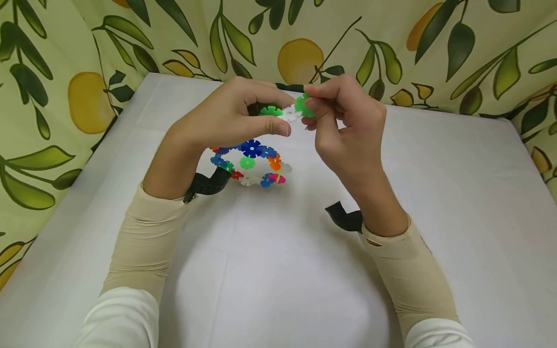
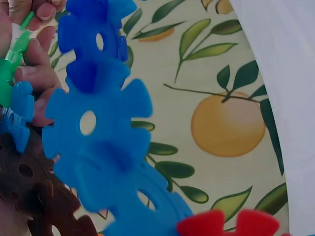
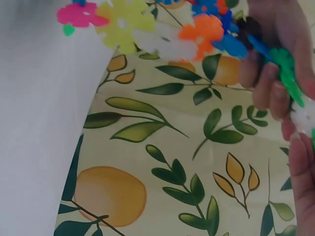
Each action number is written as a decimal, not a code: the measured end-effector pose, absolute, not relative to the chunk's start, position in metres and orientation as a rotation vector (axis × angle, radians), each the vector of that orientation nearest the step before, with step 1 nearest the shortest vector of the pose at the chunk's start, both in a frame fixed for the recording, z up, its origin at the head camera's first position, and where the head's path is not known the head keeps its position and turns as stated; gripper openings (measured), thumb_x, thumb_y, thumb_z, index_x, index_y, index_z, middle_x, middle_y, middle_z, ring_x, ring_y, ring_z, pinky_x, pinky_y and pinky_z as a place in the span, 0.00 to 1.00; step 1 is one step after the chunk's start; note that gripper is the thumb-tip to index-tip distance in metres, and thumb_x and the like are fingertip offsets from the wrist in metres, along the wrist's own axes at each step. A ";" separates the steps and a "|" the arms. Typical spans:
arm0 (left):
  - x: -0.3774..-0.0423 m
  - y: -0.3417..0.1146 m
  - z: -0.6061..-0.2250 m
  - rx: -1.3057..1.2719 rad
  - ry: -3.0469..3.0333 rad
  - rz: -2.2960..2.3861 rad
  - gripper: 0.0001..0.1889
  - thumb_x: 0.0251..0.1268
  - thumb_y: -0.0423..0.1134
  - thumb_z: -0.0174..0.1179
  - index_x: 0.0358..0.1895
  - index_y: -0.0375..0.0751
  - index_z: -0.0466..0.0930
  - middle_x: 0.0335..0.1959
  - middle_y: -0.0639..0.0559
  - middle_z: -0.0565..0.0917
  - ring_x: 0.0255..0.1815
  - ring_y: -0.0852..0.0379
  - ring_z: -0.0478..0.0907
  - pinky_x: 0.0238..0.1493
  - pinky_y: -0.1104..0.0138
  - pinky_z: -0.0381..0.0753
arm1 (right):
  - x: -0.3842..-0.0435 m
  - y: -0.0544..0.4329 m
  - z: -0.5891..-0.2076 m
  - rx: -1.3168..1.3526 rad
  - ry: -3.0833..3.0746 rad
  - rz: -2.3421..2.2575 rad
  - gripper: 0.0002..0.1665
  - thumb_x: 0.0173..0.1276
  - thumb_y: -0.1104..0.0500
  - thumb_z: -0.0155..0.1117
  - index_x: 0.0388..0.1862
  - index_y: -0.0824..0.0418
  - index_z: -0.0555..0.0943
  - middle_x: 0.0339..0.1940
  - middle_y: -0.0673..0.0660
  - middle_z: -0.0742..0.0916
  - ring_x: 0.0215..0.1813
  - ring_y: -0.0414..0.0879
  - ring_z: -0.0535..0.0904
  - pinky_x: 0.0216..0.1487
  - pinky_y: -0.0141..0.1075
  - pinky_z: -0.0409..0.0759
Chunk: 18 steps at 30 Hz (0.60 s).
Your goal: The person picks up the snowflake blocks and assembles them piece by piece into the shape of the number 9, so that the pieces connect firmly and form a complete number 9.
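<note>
My left hand [image 1: 230,111] grips a chain of flower-shaped interlocking discs, where a green disc [image 1: 271,110] shows between thumb and fingers. A white disc [image 1: 290,114] joins it on the right. My right hand [image 1: 352,121] pinches another green disc [image 1: 301,105] between thumb and index finger, against the white one. Below my left hand is a looped part of the structure, with a dark blue disc [image 1: 251,148]. Blue discs [image 2: 98,123] and brown discs [image 2: 24,169] loom close in the left wrist view; a yellow disc [image 3: 123,24] and an orange disc [image 3: 202,34] appear in the right.
A white-covered table [image 1: 261,270] lies under both arms. Behind it hangs a curtain [image 1: 243,29] printed with leaves and oranges. Black curved mounts [image 1: 345,217] stick out from both wrists. Whether the disc loop touches the table, I cannot tell.
</note>
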<state>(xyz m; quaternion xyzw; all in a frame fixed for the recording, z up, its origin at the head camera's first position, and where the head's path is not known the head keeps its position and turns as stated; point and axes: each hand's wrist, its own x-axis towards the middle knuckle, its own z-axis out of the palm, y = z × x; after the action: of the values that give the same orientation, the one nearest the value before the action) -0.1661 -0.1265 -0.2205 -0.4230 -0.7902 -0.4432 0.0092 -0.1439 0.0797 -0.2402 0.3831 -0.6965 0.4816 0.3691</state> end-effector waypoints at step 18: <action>-0.167 -0.127 -0.221 -1.234 -2.492 -1.315 0.16 0.61 0.34 0.71 0.53 0.37 0.87 0.40 0.51 0.86 0.33 0.57 0.74 0.34 0.66 0.72 | -0.151 0.061 -0.264 0.897 -1.627 1.454 0.04 0.70 0.76 0.59 0.42 0.78 0.75 0.33 0.66 0.81 0.24 0.51 0.84 0.29 0.33 0.83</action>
<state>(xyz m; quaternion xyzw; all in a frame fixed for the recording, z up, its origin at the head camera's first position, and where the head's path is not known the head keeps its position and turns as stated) -0.1667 -0.1274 -0.2205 -0.4010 -0.8096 -0.4274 0.0329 -0.1509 0.0609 -0.2638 0.3515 -0.6375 0.5697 0.3815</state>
